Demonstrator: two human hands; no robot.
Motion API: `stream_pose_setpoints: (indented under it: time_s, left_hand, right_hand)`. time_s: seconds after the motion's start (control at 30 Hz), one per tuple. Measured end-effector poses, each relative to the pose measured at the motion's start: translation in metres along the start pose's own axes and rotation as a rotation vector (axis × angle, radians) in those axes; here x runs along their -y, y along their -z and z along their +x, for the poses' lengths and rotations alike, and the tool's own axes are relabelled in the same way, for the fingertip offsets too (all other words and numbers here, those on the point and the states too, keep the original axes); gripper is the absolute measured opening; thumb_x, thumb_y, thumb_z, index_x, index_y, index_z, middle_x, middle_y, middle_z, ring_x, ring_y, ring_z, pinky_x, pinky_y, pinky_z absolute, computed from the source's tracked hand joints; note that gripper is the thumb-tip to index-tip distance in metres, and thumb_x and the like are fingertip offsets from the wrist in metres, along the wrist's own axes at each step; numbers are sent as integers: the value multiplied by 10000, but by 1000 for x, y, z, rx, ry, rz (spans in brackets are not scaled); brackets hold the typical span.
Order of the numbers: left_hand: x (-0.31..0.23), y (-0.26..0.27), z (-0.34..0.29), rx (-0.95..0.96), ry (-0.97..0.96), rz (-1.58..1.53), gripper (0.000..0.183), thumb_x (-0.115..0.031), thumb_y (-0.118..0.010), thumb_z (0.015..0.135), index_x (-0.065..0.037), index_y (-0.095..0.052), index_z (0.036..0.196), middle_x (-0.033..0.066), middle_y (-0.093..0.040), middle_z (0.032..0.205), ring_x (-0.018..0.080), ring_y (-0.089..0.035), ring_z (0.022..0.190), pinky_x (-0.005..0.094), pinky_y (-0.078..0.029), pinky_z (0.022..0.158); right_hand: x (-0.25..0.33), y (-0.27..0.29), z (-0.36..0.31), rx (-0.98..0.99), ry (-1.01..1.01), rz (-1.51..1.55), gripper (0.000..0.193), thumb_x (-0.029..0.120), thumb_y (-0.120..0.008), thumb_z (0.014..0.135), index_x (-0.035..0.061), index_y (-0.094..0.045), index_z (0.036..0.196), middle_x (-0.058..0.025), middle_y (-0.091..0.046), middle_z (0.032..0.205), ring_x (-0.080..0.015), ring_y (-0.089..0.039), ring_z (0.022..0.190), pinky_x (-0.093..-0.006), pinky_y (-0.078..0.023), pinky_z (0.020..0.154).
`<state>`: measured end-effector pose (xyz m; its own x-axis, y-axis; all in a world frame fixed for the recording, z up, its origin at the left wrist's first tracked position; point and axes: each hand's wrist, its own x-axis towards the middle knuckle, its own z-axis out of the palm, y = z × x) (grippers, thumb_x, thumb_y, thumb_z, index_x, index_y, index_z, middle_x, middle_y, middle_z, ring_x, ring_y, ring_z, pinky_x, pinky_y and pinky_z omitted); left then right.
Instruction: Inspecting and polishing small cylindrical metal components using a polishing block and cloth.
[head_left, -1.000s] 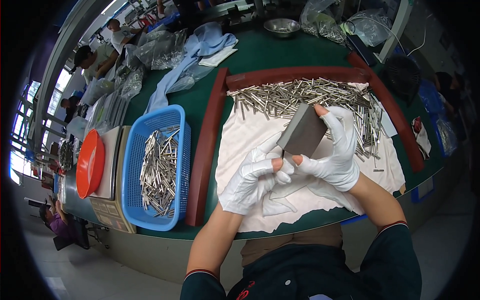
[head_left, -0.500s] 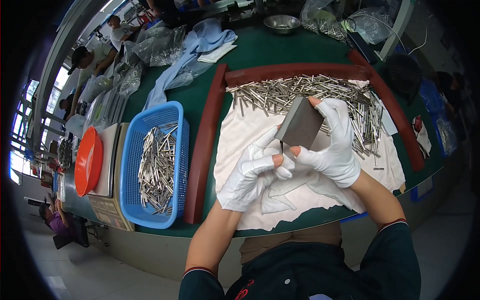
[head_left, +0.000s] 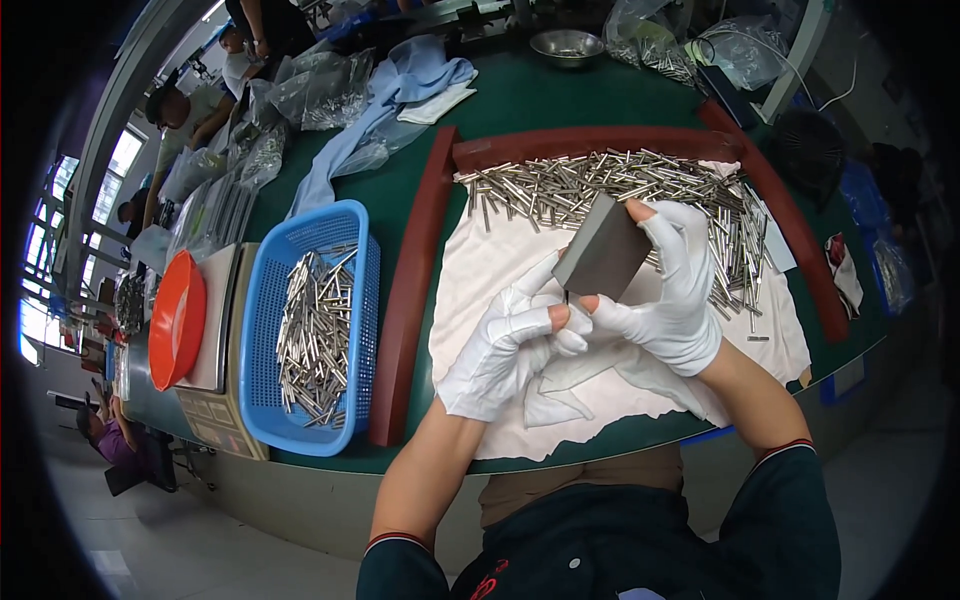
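Note:
A dark grey rectangular block (head_left: 606, 250) is held up at a tilt over the white cloth. My right hand (head_left: 668, 295), in a white glove with bare fingertips, grips its right side, thumb low and fingers at the upper edge. Just below the block's lower left corner, my left hand (head_left: 515, 345), gloved the same way, is closed in a pinch. A thin dark pin (head_left: 566, 297) shows at its fingertips, mostly hidden by the fingers and close under the block. Behind the block lies a heap of loose metal pins (head_left: 560, 190) on the cloth (head_left: 470, 290).
Dark red bars (head_left: 412, 300) frame the cloth on the green table. Left of them stand a blue basket (head_left: 255, 340) of pins and a red bowl (head_left: 178, 320) on a scale. A metal bowl (head_left: 566, 47) and plastic bags sit at the back. Other people (head_left: 190, 115) are at the far left.
The block has shifted slightly right and turned a little. Less of the thin pin shows below it now. Both hands stay in nearly the same place.

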<state>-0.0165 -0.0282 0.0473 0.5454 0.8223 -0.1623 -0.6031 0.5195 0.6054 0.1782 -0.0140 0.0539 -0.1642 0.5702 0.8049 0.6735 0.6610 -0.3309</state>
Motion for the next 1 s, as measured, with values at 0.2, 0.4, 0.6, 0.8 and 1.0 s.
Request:
stream_pose_setpoints:
  time_s: [0.2, 0.4, 0.6, 0.8, 1.0]
  left_hand:
    - [-4, -8, -6, -69, -52, 288, 726, -51, -663, 786, 61, -298, 1403, 147, -653, 858, 162, -638, 733, 259, -539, 685]
    - [-7, -10, -8, -115, -23, 447, 716, -67, -705, 740, 69, -373, 1360, 131, -655, 799, 171, -646, 701, 284, -542, 669]
    - [-12, 1, -8, -16, 23, 330, 695, -42, -666, 792, 69, -324, 1386, 131, -662, 858, 150, -649, 735, 263, -555, 682]
    - [-10, 3, -6, -7, 0, 279, 695, -50, -676, 796, 71, -324, 1383, 151, -664, 873, 173, -656, 746, 279, -557, 694]
    - [-8, 1, -6, -27, -6, 237, 704, -57, -679, 792, 64, -321, 1386, 162, -665, 872, 181, -657, 770, 288, -551, 703]
  right_hand:
    - [-5, 3, 6, 123, -19, 160, 756, 366, -805, 562, 34, -543, 1189, -104, -516, 1001, -269, -522, 872, -385, -437, 733]
    - [-8, 8, 13, 249, -18, 208, 749, 339, -806, 545, 34, -551, 1180, -109, -518, 990, -267, -529, 877, -367, -448, 744]
    - [-5, 7, 11, 219, -9, 144, 749, 330, -806, 537, 37, -547, 1176, -106, -516, 987, -262, -528, 864, -362, -446, 729]
    - [-1, 5, 8, 147, 7, 69, 739, 338, -800, 534, 18, -556, 1153, -108, -517, 973, -266, -522, 842, -378, -433, 724]
    - [2, 4, 3, 98, 18, 24, 737, 363, -802, 550, 26, -556, 1157, -106, -518, 976, -264, -517, 863, -378, -422, 734]
